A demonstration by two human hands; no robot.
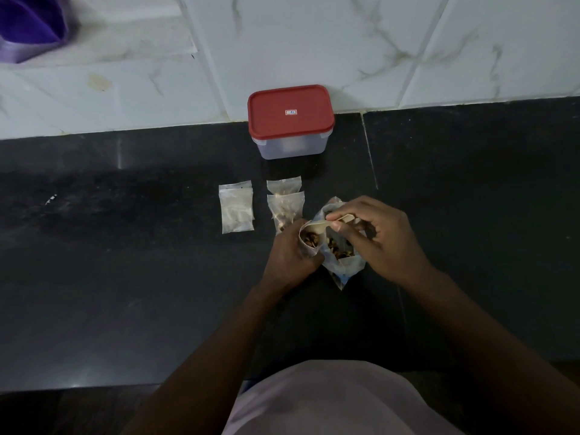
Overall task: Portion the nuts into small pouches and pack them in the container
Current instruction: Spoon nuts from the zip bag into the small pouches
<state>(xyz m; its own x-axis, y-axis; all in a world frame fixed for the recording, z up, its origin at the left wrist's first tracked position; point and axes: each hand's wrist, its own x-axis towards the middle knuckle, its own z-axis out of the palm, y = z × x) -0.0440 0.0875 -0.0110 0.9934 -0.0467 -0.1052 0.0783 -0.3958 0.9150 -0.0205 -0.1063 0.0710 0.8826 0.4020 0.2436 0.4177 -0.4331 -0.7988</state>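
Observation:
My left hand (290, 251) grips a small clear pouch (309, 238) with its mouth held open; brown nuts show inside. My right hand (381, 235) pinches a pale wooden spoon (340, 218) whose bowl tips at the pouch's mouth. Under both hands lies a larger clear bag of nuts (340, 257), open. Two filled pouches (285, 202) lie one behind the other just beyond my left hand. A small stack of empty pouches (236, 206) lies to their left. The clear container with a red lid (290, 120) stands closed at the back against the wall.
The dark stone counter (125, 246) runs from the white marble-tiled wall (314, 42) to its front edge near my body. A purple object (28, 23) sits on the ledge at the top left.

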